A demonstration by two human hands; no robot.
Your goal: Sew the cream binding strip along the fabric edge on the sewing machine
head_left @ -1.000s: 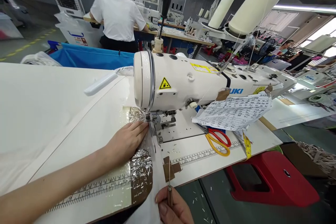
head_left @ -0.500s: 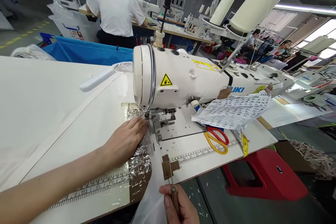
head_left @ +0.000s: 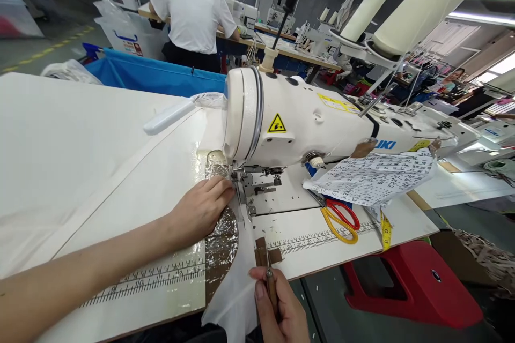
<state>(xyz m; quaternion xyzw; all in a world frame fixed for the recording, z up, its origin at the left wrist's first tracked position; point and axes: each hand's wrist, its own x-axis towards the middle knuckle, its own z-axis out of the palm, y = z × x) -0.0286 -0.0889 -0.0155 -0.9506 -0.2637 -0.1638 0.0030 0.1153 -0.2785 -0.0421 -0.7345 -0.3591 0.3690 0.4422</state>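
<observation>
My left hand (head_left: 207, 203) is at the sewing machine's needle area, its bent fingers closed on the edge of a thin white fabric (head_left: 235, 292); the fingertips are partly hidden. From the presser foot (head_left: 240, 185) the fabric runs down over the table's front edge. My right hand (head_left: 281, 305) grips the wooden handle of an awl (head_left: 270, 281), its thin metal tip pointing up over brown tape (head_left: 276, 255) on the table. The white sewing machine (head_left: 293, 118) stands directly ahead of both hands.
Scissors with red and yellow handles (head_left: 341, 220) lie right of the needle, by a handwritten paper sheet (head_left: 374, 179) and a yellow tape measure (head_left: 385, 230). A red stool (head_left: 422, 284) stands lower right. A blue fabric bin (head_left: 161, 75) and a person in a white shirt (head_left: 197, 10) are behind.
The view has shifted, so the machine appears farther right. My left hand stays by the needle with its fingers more bent. My right hand still holds the awl, slightly higher in view.
</observation>
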